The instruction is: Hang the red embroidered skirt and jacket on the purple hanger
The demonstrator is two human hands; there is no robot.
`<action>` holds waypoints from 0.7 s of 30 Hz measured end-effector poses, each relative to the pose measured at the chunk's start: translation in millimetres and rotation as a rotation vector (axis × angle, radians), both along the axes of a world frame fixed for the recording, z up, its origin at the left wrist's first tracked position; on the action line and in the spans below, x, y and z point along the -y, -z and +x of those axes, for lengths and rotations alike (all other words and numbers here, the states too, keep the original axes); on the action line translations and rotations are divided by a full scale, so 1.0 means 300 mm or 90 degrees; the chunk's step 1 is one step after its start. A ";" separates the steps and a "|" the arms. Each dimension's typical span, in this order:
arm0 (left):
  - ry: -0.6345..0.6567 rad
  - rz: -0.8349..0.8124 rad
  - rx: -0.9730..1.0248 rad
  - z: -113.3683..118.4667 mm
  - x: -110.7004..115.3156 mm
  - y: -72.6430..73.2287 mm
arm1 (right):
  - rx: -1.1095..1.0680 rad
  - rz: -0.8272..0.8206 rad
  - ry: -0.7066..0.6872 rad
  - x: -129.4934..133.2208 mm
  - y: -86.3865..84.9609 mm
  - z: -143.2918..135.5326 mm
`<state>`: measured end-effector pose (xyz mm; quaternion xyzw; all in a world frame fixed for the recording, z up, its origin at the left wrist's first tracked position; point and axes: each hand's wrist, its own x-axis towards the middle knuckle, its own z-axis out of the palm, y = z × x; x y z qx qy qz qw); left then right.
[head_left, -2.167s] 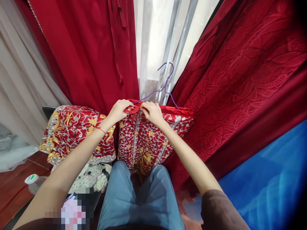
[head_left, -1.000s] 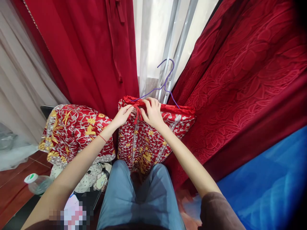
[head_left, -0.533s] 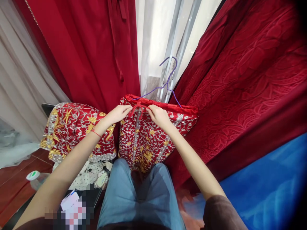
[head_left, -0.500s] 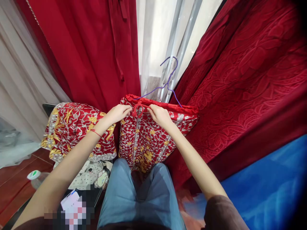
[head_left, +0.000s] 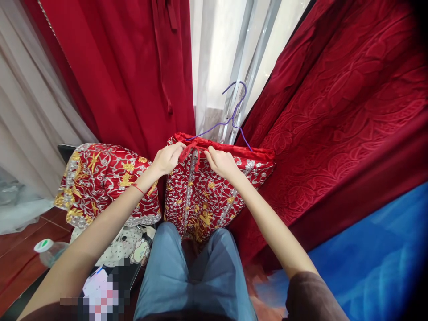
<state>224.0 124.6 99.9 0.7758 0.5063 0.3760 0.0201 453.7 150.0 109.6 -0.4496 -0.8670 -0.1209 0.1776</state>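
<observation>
A red skirt [head_left: 214, 185] with silver and gold embroidery hangs in front of my knees, its plain red waistband [head_left: 230, 146] uppermost. A purple wire hanger [head_left: 224, 123] reaches down into the waistband. At the front of the waistband a red drawstring [head_left: 192, 151] is tied in a bow. My left hand [head_left: 168, 159] pinches the bow's left side. On the other side, my right hand [head_left: 222, 162] is closed with thumb and finger on the drawstring, close against the skirt's front. The fingertips partly hide what they grip.
Another red embroidered cloth [head_left: 107, 178] lies folded on a chair to the left. Below it are a dotted white bag [head_left: 117, 247], a clear bottle [head_left: 50, 252] and a card [head_left: 96, 281]. Red curtains [head_left: 133, 67] and red patterned fabric [head_left: 321, 133] hang around.
My left hand has shifted slightly left, and the bow is drawn out wider between my hands. My right hand has barely moved.
</observation>
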 end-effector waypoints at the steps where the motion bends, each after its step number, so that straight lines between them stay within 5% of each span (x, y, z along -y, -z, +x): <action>1: 0.014 -0.002 0.028 0.000 0.000 -0.002 | -0.001 -0.001 0.002 0.000 0.000 -0.002; 16: -0.043 0.012 -0.135 0.017 0.009 -0.006 | 0.016 -0.014 0.026 -0.001 -0.004 -0.005; 21: -0.053 0.013 -0.008 0.003 -0.022 0.018 | 0.016 -0.012 0.038 -0.021 0.003 0.000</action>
